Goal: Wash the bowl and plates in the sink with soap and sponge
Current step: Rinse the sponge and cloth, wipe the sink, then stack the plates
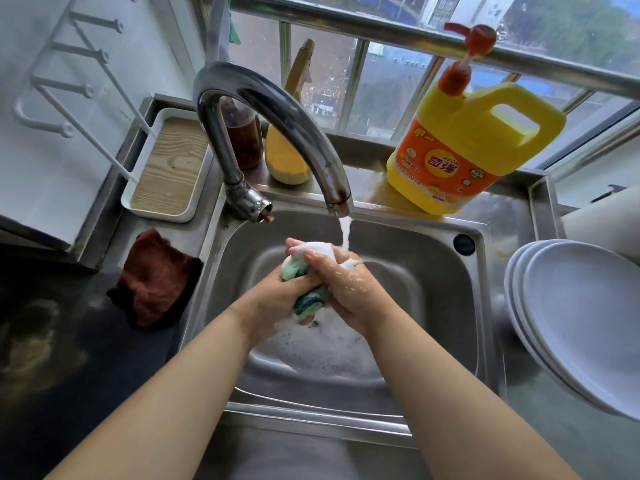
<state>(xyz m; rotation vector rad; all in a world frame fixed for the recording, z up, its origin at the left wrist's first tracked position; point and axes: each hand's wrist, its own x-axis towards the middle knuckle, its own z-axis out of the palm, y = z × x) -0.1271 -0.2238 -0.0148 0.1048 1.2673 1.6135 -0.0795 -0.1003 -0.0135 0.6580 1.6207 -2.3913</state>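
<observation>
Green, foamy sponge [306, 287] squeezed by curled fingers of left hand [277, 299] and right hand [349, 289].

Setting: home kitchen, sink station under a window. Evidence: stainless steel sink [446, 271] set into a metal counter, curved chrome faucet [273, 123] running water, suds in the basin. Yellow pump jug of dish soap [464, 150] on the back ledge, beside a dark bottle [244, 140], possibly sauce or oil; label not legible. White plates [575, 313] stacked right of the basin. Brown cloth [156, 278] on the left counter. Window bars [356, 74] with buildings beyond.
</observation>
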